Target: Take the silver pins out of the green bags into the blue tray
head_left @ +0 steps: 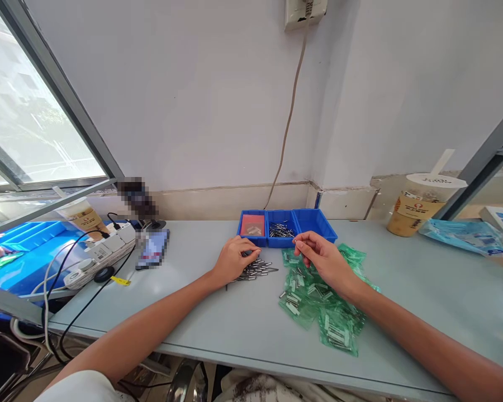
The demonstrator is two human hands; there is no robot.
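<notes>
My left hand [236,258] rests at the left edge of a loose pile of small metal pins [257,269], its fingers curled together. What its fingertips hold, if anything, is hidden. My right hand [322,258] is raised over the green plastic bags [337,329], thumb and forefinger pinched together; something tiny may be between the tips, too small to name. Those bags are see-through and hold metal pins and white pieces. Behind both hands stands a blue three-part tray [280,242]. A reddish block lies in its left compartment, and dark metal pins fill part of the middle one.
At the right stand a drink cup with a straw [419,204] and a blue plastic packet [465,235]. To the left are a blurred phone [152,249], a white power strip [104,251] with cables, and another cup [84,215]. A cord [292,100] hangs down the wall.
</notes>
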